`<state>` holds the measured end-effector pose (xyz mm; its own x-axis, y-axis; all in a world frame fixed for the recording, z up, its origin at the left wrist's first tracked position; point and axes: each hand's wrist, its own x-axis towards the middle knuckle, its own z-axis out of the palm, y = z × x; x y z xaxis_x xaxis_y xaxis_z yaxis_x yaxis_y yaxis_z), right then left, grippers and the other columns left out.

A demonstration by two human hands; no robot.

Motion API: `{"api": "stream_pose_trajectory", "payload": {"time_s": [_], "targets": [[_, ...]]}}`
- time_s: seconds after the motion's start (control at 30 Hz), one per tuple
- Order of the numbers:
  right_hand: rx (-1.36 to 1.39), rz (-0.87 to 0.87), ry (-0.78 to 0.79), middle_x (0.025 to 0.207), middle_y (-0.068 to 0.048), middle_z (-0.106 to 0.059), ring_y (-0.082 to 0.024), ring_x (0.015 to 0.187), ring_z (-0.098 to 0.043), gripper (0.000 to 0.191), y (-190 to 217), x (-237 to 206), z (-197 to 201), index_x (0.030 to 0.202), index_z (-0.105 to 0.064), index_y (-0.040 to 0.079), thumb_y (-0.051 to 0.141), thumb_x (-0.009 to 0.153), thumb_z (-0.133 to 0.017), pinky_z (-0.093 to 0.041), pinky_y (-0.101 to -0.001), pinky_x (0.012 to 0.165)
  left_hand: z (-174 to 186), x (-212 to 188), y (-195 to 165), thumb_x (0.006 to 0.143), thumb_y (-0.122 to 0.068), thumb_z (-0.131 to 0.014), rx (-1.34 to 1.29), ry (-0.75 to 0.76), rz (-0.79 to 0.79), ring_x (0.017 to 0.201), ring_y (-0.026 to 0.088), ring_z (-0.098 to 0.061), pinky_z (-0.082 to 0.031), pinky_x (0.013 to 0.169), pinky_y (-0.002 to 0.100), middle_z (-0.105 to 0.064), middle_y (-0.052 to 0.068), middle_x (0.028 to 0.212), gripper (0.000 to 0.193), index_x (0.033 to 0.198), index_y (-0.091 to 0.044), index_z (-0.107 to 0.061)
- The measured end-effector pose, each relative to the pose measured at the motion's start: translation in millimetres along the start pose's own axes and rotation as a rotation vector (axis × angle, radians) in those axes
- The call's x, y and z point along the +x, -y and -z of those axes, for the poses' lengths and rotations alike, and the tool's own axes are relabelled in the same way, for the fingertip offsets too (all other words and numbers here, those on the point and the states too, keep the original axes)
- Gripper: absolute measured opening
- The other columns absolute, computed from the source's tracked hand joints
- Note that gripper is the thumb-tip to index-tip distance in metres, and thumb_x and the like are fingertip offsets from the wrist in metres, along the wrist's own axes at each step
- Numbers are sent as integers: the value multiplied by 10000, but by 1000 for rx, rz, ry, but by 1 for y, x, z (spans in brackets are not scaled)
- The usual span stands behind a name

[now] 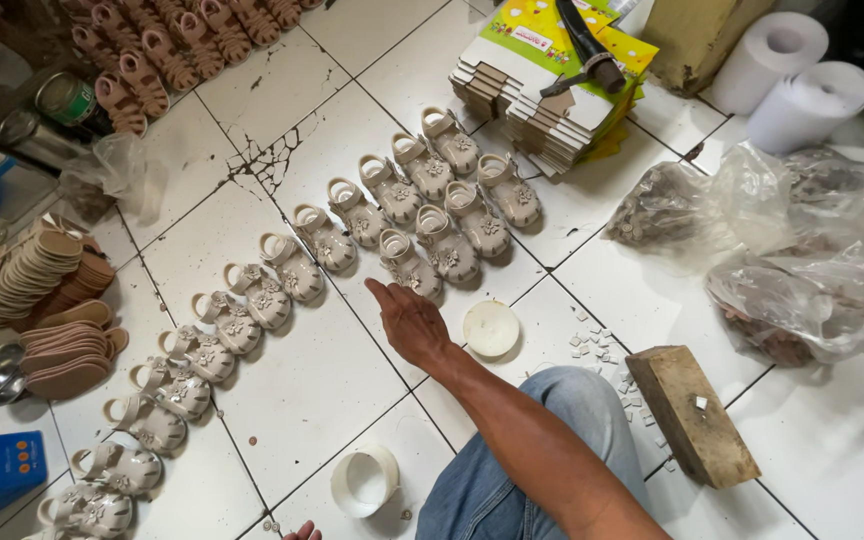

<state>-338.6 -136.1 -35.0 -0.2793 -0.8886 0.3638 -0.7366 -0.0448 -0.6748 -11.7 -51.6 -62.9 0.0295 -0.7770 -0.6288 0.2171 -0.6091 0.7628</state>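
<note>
Fingertips of the left hand point(302, 531) just show at the bottom edge, too little to tell how it is held. Beside them a white round plastic tub point(364, 480) stands on the white tiled floor point(302, 390). The right hand point(410, 322) lies open and empty, fingers straight and close together. Its tips are just short of the nearest cream-coloured child's sandal with a flower trim point(410, 265).

That sandal begins a short row of four. Behind it a long row of matching cream sandals point(262, 295) runs from lower left to upper right, all looking finished and neatly set out. Stacked tan flat insoles point(37, 270) wait at the left, so more work seems left. Farther off lie pink sandals point(152, 50) and a stack of flat folded cardboard cartons point(552, 110).
</note>
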Motion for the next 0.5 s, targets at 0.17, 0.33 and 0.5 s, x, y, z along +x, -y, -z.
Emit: {"api": "stream_pose_trajectory", "payload": {"time_s": [0.17, 0.33, 0.5], "targets": [[59, -52, 99, 915, -161, -693, -325, 819, -660, 593, -2, 2, 7, 1497, -472, 82, -9, 921, -584, -546, -472, 777, -3, 3, 12, 1037, -219, -296, 22, 3, -16, 1396, 408, -459, -402, 1102, 521, -435, 298, 1500, 373, 1309, 12, -407], [96, -111, 159, 1004, -185, -700, -339, 893, -669, 595, 16, 7, 24, 1510, -439, 86, 28, 939, -595, -544, -482, 812, 39, 17, 21, 1031, -203, -303, -4, 68, -45, 1395, 410, -461, -401, 1103, 513, -438, 303, 1493, 374, 1317, 16, -405], [150, -87, 139, 1130, -182, -696, -345, 948, -666, 616, 14, -1, 7, 1482, -462, 115, 17, 893, -615, -544, -480, 815, 48, 7, 8, 1009, -165, -311, -111, 209, 17, 1403, 396, -466, -404, 1111, 484, -449, 296, 1491, 376, 1338, -2, -391]]}}
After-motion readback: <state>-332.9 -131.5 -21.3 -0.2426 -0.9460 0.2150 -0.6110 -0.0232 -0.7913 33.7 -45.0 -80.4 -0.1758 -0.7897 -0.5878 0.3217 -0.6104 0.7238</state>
